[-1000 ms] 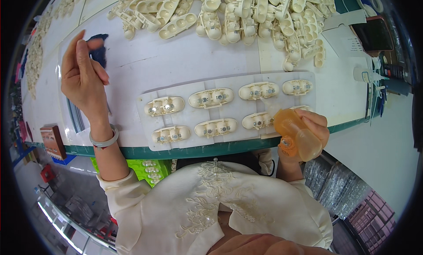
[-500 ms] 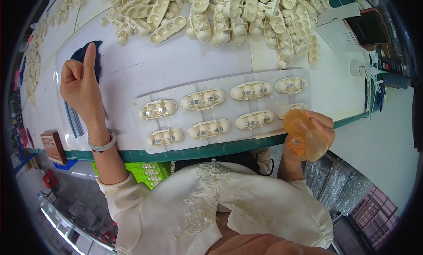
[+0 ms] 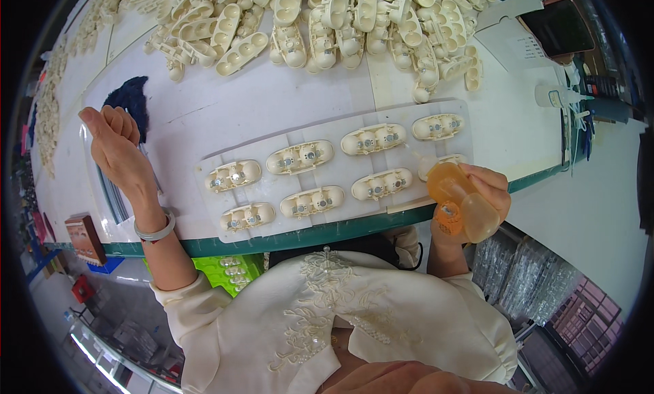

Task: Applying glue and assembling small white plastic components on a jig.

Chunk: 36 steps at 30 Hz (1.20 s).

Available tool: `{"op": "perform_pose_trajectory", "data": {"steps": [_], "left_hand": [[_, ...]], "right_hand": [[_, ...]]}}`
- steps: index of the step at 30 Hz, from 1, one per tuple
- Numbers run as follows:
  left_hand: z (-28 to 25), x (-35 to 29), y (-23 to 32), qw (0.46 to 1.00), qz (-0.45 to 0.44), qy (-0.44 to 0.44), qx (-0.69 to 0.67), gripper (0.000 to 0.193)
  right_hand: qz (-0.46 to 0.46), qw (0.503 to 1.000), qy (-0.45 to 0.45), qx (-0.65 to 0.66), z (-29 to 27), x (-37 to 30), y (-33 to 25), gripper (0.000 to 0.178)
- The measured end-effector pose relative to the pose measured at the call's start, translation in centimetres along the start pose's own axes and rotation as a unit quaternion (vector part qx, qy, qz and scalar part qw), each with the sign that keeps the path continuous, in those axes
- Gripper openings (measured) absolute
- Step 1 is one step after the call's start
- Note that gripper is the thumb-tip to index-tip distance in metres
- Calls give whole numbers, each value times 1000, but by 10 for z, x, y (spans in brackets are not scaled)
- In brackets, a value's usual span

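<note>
Our right hand (image 3: 489,190) clamps a rounded orange plastic bottle (image 3: 466,205), partly hiding one oval cream casing (image 3: 423,168); our left hand's (image 3: 117,146) grip is together.

nothing legible; tiny dark print (image 3: 531,49) on the white card (image 3: 505,45); blurred label (image 3: 554,98) on a small bottle (image 3: 543,95)

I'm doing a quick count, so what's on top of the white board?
On the board sit eight cream plastic pieces, in two rows of four. The orange bottle in the right hand partly covers the lower right piece; that part can't be seen.
</note>
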<state>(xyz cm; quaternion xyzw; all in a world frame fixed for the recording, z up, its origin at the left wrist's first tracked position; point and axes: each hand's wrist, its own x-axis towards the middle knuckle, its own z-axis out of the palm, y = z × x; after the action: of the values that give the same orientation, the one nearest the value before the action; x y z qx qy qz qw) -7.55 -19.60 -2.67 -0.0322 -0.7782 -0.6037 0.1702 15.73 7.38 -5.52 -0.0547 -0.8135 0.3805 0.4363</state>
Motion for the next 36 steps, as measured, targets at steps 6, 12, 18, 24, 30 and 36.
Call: {"op": "perform_pose_trajectory", "data": {"steps": [6, 12, 18, 24, 30, 36], "left_hand": [[3, -2, -5, 999, -6, -14, 42, 50], [10, 2, -9, 990, 116, 49, 61, 20], [0, -1, -3, 996, 42, -47, 66, 24], [-5, -2, -8, 996, 20, -72, 50, 31], [-3, -2, -4, 999, 8, -32, 17, 53], [1, -2, -1, 997, 23, 7, 73, 59]], "right_hand": [[10, 999, -27, -16, -4, -1, 0, 34], [-11, 995, 62, -75, -19, -5, 13, 37], [-9, 996, 34, -83, -20, -1, 16, 33], [6, 998, 10, -67, -16, 1, 10, 29], [-2, 996, 43, -73, -28, -10, 21, 39], [-6, 991, 62, -117, -22, -6, 21, 39]]}}
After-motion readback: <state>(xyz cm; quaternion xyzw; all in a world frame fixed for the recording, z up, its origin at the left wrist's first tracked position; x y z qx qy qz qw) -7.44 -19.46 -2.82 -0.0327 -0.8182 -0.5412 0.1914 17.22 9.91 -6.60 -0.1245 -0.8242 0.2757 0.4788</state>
